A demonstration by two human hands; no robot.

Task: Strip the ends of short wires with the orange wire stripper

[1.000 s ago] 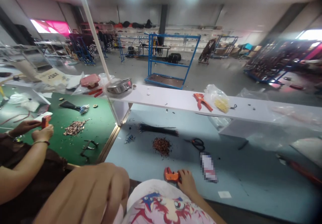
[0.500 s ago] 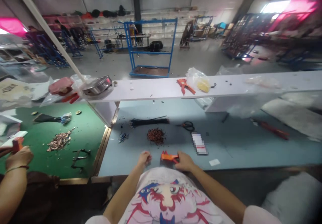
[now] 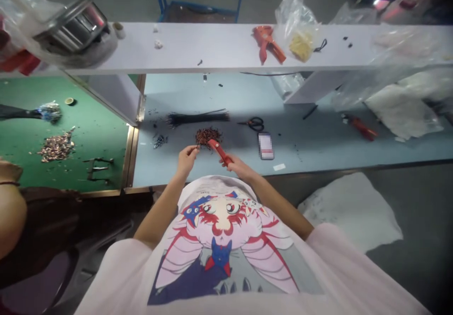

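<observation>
My right hand (image 3: 236,165) is closed around the handles of an orange-red plier-like hand tool (image 3: 220,152). The tool's head points up and left, over the front edge of a heap of small copper-brown pieces (image 3: 208,136). My left hand (image 3: 188,157) is pinched shut just left of the tool's head; whatever its fingertips hold is too small to make out. Behind the heap lies a bundle of thin black strands (image 3: 198,117). A small cluster of silvery-blue bits (image 3: 160,140) is left of the heap, and black-handled scissors (image 3: 255,123) are on the right.
A phone (image 3: 266,146) and a white paper slip (image 3: 279,167) lie right of my hands. The white shelf (image 3: 219,46) crosses the back, bearing another orange-red tool (image 3: 267,43) and a metal tin (image 3: 76,24). Another person's arm (image 3: 10,201) is at the green table (image 3: 21,164).
My view has tilted down. My right hand has brought the tool forward to the heap, its head now angled up-left. My left hand has also moved closer to the heap.
</observation>
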